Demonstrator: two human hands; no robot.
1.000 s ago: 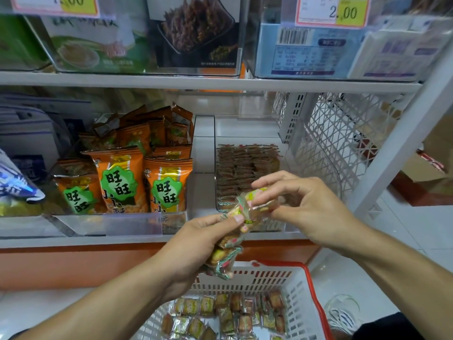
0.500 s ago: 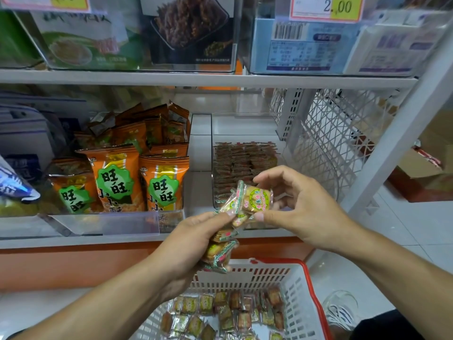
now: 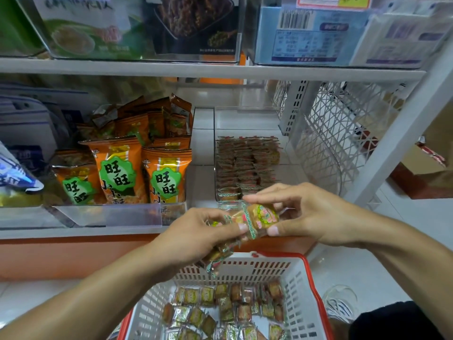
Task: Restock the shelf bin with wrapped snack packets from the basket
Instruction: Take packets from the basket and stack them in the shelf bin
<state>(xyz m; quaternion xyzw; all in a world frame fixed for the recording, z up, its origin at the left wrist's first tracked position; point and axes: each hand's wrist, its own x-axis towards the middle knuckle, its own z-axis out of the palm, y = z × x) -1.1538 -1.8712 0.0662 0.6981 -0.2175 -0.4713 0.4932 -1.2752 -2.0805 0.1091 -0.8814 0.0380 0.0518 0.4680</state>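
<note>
- Two shelves (image 3: 210,69) fill our view, white boards on a white upright at the right edge, and we're looking down at the lower one.
- On that lower shelf, left half, orange snack bags (image 3: 117,168) stand in rows behind a clear front lip.
- Right of them sits the clear shelf bin (image 3: 247,119), near the shelf's right end; rows of small wrapped packets (image 3: 247,163) are stacked on edge in its front part, the rear part bare.
- Below the shelf's front edge we see the white basket (image 3: 301,285) with its red rim, and loose wrapped snack packets (image 3: 225,305) scattered over its floor.
- Our left hand (image 3: 193,239) is above the basket's far rim, fingers curled round a bunch of packets (image 3: 218,256), a few hanging out below the palm.
- Our right hand (image 3: 316,214) is just in front of the bin, thumb below and forefinger above pinching one packet (image 3: 263,215) with a pink and green label; the other fingers are loosely curled behind it.
- That pinched packet touches the top of the left hand's bunch, right at the left thumb tip.
</note>
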